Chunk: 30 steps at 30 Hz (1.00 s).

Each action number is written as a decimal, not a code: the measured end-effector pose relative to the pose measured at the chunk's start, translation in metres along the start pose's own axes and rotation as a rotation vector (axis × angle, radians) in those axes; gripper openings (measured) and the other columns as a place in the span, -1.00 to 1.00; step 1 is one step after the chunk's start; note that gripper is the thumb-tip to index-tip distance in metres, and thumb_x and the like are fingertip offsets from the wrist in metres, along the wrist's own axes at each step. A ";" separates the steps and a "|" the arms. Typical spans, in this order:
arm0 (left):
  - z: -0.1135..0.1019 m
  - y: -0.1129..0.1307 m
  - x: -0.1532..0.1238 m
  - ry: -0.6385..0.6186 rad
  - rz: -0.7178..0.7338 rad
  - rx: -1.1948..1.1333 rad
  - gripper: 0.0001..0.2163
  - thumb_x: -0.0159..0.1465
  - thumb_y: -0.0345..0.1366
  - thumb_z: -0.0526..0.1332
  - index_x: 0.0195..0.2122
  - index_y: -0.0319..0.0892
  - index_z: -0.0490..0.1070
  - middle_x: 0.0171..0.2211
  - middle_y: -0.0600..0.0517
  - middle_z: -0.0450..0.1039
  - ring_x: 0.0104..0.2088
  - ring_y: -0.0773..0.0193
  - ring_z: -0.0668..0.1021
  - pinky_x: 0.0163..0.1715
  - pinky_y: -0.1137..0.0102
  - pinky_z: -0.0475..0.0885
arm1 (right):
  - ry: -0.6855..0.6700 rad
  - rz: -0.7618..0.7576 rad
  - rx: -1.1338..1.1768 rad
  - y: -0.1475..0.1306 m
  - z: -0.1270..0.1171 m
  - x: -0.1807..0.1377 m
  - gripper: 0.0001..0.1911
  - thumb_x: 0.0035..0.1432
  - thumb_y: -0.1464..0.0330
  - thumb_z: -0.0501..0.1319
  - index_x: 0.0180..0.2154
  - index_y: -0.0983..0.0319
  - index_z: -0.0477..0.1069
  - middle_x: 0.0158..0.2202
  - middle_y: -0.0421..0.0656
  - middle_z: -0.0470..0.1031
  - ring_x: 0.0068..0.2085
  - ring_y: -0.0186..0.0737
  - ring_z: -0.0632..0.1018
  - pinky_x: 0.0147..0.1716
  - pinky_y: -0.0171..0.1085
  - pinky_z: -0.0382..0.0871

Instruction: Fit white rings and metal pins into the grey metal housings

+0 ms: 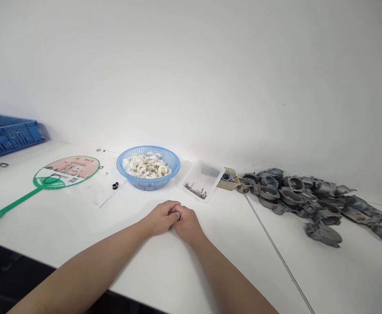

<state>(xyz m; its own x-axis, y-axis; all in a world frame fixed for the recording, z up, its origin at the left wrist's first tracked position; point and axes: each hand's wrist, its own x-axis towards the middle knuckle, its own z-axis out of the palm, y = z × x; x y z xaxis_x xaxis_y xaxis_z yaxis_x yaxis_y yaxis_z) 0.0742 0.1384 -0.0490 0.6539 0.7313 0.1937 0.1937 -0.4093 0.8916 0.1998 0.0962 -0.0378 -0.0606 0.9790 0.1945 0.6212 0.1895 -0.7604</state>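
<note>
My left hand (162, 217) and my right hand (187, 223) are clasped together on the white table. Their fingers are closed and folded into each other, and no object shows between them. Just beyond them stands a blue plastic basket (149, 185) heaped with white ring-shaped parts (148, 165). Behind my right hand is a clear plastic tray (207, 174) with several small metal pins (195, 191) at its near end.
Grey metal castings (289, 196) are piled along the right, beside a small yellowish box (229, 184). A green-handled fan (71, 168) lies left, near small black rings (115, 186). A blue crate (14, 135) stands far left. A seam (277, 250) crosses the table (243, 257).
</note>
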 end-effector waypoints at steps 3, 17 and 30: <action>0.000 0.000 0.000 0.025 -0.019 0.006 -0.75 0.18 -0.28 0.01 -0.18 -0.16 0.39 -0.19 0.02 0.44 -0.13 0.16 0.42 -0.08 0.30 0.30 | -0.008 0.008 0.023 0.000 -0.001 0.000 -0.75 -0.16 0.54 0.02 -0.47 0.21 0.42 -0.43 -0.25 0.52 -0.36 -0.28 0.48 -0.43 -0.39 0.29; -0.002 0.010 0.000 0.023 0.019 0.063 -0.84 0.17 -0.34 -0.01 -0.35 -0.19 0.34 -0.33 0.04 0.41 -0.26 0.26 0.42 -0.23 0.39 0.34 | -0.014 -0.004 0.047 -0.005 -0.003 0.001 -0.73 -0.18 0.55 0.01 -0.46 0.21 0.43 -0.41 -0.25 0.52 -0.35 -0.28 0.50 -0.41 -0.39 0.31; -0.008 0.009 0.006 0.029 0.056 0.101 -0.87 0.15 -0.34 0.04 -0.39 -0.20 0.35 -0.34 0.06 0.41 -0.29 0.30 0.41 -0.23 0.41 0.31 | -0.037 0.056 0.003 -0.004 -0.005 0.010 -0.76 -0.17 0.46 0.02 -0.45 0.20 0.42 -0.38 -0.21 0.53 -0.31 -0.19 0.50 -0.35 -0.32 0.32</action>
<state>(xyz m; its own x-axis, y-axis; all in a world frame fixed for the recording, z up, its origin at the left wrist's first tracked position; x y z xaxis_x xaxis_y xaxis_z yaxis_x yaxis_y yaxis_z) 0.0733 0.1435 -0.0367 0.6447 0.7207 0.2547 0.2315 -0.5017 0.8335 0.2008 0.1045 -0.0294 -0.0550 0.9901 0.1289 0.6221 0.1350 -0.7712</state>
